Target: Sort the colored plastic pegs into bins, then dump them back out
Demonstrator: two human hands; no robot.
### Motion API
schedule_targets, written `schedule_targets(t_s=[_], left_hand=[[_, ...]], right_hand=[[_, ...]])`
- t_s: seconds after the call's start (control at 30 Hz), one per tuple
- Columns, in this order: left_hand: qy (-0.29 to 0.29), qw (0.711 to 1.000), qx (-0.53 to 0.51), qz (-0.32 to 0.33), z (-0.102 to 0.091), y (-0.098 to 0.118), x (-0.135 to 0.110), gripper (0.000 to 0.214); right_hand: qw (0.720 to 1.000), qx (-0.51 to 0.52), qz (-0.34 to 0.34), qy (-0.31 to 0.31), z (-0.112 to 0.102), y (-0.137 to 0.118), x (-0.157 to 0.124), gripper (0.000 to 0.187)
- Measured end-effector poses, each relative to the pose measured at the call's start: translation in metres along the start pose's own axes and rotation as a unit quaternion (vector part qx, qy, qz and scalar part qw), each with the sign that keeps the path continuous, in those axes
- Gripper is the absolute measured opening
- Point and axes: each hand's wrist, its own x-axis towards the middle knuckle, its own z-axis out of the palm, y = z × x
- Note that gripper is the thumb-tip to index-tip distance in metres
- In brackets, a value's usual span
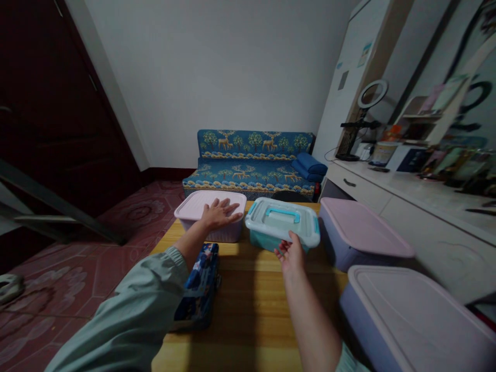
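Note:
My left hand [220, 214] lies flat with spread fingers on the pale pink lid of a storage box [194, 205] at the table's far left. Beside that box stands a teal storage box [267, 241] with a clear lid and a blue handle. At its front edge, my right hand [291, 252] has the thumb against the lid rim and curled fingers just below it. A dark blue patterned case [199, 289] lies under my left forearm, partly hidden by the sleeve.
Two lilac boxes with pinkish lids, one farther [360, 227] and one nearer [418, 315], line the right side of the wooden table [240, 299]. Behind it is a blue patterned sofa [251, 173]. A white cabinet [403, 206] holding a ring light [372, 95] runs along the right.

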Motion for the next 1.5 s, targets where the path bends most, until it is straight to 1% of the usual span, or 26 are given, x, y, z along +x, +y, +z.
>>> schedule_targets(t_s=[0.07,0.13,0.23,0.3,0.4,0.53,0.7,0.8,0.97,1.13,1.37,1.5], left_hand=[[0.0,1.0,0.002,0.008,0.0,0.001,-0.002,0.075],[-0.001,1.0,0.002,0.013,0.001,0.003,-0.004,0.074],[0.006,1.0,0.001,0.015,0.002,0.009,-0.008,0.073],[0.013,1.0,-0.002,0.011,0.004,0.014,-0.01,0.073],[0.019,1.0,-0.008,0.002,0.005,0.022,-0.013,0.074],[0.029,0.999,-0.007,-0.018,0.006,0.03,-0.015,0.074],[0.028,1.0,-0.003,-0.015,0.006,0.033,-0.016,0.071],[0.021,1.0,0.0,-0.011,0.005,0.032,-0.016,0.072],[0.008,1.0,-0.002,-0.008,0.002,0.032,-0.015,0.074],[0.002,1.0,0.003,-0.008,-0.001,0.033,-0.017,0.071],[-0.013,1.0,0.003,0.007,-0.004,0.034,-0.02,0.073],[-0.012,1.0,0.007,0.013,-0.004,0.034,-0.021,0.073]], right_hand=[[1.0,-0.021,-0.013,-0.013,-0.004,-0.004,0.011,0.024],[0.998,-0.027,-0.05,-0.018,-0.006,-0.006,0.021,0.024],[0.993,0.001,-0.115,-0.027,-0.007,-0.006,0.03,0.02],[0.99,0.027,-0.132,-0.032,-0.006,-0.006,0.032,0.016],[0.988,0.064,-0.138,-0.029,-0.004,-0.004,0.03,0.014],[0.983,0.095,-0.153,-0.029,-0.002,0.001,0.028,0.019],[0.983,0.073,-0.159,-0.055,-0.003,0.004,0.031,0.03],[0.983,0.055,-0.159,-0.068,-0.005,0.002,0.032,0.031],[0.984,0.037,-0.156,-0.073,-0.005,0.0,0.032,0.028],[0.984,0.025,-0.152,-0.084,-0.008,-0.002,0.033,0.025],[0.982,0.008,-0.16,-0.099,-0.013,-0.007,0.034,0.014],[0.983,0.001,-0.153,-0.1,-0.013,-0.009,0.033,0.013]])
